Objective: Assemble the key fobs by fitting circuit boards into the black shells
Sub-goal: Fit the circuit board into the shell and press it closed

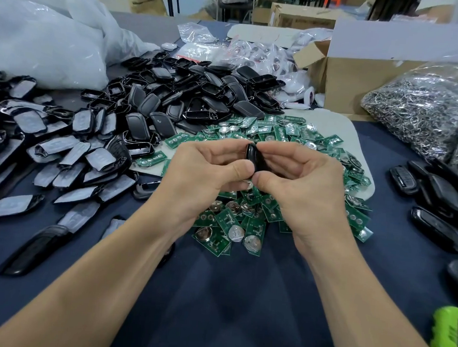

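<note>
Both hands hold one black key fob shell [256, 159] edge-on above the table's middle. My left hand [206, 168] grips its left side with thumb and curled fingers. My right hand [296, 176] pinches its right side, thumb at the bottom. Whether a board sits inside the shell is hidden. Beneath the hands lies a heap of green circuit boards [248, 224] with round coin cells. A pile of bare black shells [190, 96] lies behind it.
Shell halves with grey film [67, 155] cover the left of the dark blue table [212, 295]. Closed black fobs [436, 200] lie at right, bags of metal key rings [424, 112] behind them, and a cardboard box [347, 81]. A green tool [450, 341] sits at lower right.
</note>
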### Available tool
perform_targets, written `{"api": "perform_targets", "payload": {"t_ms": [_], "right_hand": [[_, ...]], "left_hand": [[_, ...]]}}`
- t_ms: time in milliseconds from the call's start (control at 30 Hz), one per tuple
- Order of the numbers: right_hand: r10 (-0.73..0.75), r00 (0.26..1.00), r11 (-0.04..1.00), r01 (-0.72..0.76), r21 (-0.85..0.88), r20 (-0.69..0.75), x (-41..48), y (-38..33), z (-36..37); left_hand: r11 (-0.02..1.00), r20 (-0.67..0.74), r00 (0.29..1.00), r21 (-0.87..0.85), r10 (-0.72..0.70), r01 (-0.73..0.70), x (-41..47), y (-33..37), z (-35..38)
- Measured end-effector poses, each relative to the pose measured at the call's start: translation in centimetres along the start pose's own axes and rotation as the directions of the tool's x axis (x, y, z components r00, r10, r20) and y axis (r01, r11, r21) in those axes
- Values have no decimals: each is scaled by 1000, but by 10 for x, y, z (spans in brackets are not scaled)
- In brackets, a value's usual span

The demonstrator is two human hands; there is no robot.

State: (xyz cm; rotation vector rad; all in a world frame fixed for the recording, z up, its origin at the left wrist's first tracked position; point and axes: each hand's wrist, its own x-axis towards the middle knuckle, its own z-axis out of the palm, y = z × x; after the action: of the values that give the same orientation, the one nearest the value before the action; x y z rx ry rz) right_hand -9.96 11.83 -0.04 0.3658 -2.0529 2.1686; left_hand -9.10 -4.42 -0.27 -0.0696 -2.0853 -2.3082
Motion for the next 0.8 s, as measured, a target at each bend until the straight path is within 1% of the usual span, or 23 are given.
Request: {"api": "perform_targets", "payload": {"t_ms": [367, 533, 700, 800], "right_hand": [[2, 998, 995, -7, 100, 59, 3, 3, -3], [1, 996, 986, -17, 165, 94, 1, 2, -3], [-23, 996, 990, 10, 143, 91, 1, 2, -3], [-53, 997, 997, 50, 64, 62, 0, 2, -2]], "left_hand": [[998, -35, 998, 38, 57, -56, -1, 2, 0], [994, -33, 993, 8, 110, -110, -3, 4, -2], [984, -45, 983, 20, 178, -177, -5, 6, 0], [983, -48, 982, 54, 181, -178, -4, 6, 0]]}}
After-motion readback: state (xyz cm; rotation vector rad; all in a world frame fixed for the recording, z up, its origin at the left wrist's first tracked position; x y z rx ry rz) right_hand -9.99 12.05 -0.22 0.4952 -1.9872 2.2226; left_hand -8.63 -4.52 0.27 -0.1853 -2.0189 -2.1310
